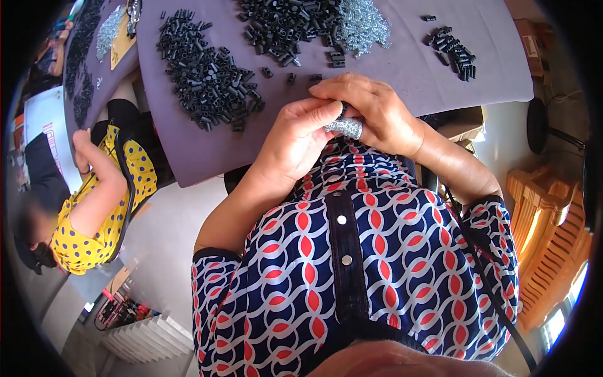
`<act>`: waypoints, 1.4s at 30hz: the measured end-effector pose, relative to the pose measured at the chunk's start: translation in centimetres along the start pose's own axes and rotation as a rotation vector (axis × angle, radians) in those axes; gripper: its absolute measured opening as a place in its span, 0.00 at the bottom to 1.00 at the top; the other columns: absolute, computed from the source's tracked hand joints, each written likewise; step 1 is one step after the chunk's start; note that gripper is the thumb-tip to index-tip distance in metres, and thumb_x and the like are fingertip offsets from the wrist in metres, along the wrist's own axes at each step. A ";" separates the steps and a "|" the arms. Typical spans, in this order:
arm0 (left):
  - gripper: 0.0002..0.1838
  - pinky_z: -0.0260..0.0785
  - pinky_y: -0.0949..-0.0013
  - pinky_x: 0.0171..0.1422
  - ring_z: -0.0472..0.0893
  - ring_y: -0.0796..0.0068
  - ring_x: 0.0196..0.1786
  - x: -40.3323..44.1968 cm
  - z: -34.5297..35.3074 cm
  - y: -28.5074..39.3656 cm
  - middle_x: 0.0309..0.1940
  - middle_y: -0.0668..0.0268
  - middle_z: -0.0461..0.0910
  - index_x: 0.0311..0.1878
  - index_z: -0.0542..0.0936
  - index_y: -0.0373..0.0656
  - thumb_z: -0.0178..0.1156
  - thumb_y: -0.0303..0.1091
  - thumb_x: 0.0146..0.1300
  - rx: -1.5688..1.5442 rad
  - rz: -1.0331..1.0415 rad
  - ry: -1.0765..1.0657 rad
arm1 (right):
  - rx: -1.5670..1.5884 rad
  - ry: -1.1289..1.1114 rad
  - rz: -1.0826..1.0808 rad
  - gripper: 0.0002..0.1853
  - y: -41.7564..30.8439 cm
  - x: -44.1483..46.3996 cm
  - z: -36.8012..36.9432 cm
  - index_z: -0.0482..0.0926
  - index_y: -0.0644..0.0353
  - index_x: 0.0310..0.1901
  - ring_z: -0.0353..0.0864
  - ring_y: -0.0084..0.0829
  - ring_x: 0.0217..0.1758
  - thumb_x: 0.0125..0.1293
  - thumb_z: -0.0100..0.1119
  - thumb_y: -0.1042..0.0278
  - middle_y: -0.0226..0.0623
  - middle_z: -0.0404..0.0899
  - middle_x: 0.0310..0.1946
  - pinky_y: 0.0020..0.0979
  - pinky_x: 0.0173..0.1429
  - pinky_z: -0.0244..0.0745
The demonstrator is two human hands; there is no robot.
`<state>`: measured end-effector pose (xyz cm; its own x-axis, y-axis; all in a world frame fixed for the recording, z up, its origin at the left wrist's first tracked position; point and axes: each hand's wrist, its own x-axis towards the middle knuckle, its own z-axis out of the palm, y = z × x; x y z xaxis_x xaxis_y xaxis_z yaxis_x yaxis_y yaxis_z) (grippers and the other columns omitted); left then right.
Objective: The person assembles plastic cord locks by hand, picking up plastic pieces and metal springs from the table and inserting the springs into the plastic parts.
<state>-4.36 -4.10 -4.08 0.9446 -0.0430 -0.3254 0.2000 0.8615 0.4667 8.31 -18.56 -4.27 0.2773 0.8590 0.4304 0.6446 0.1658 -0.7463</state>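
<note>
My left hand (294, 139) and my right hand (380, 116) meet over the near edge of the table, close to my body. Both are closed, fingertips together around a small black part (343, 111), mostly hidden by the fingers. A glittering silver sleeve or wrap (345, 129) shows below it, seemingly around my right thumb. Just beyond the hands lie a few loose black pieces (291, 78). To the left spreads a heap of short black tubular pieces (207, 75). Farther back, another black heap (286, 25) touches a pile of small shiny silver pieces (363, 26).
A smaller group of black pieces (453, 51) lies on the right of the purple-grey tabletop (402, 69). At the left, a person in a yellow dotted top (94, 232) sits by another table part. A wooden chair (546, 232) stands at right.
</note>
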 end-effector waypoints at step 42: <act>0.14 0.75 0.66 0.45 0.82 0.64 0.40 0.5 -1.7 3.8 0.43 0.61 0.82 0.50 0.82 0.41 0.68 0.30 0.62 1.929 0.781 0.402 | -0.841 0.226 0.331 0.26 4.7 -3.8 -7.0 0.78 0.56 0.62 0.64 0.47 0.75 0.60 0.70 0.68 0.39 0.74 0.67 0.43 0.74 0.65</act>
<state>-3.59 -0.01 -3.89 0.9038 0.2892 0.3154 0.0876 -0.8465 0.5251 15.34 -24.45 -5.85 0.6141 0.6708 0.4158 0.7879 -0.5517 -0.2735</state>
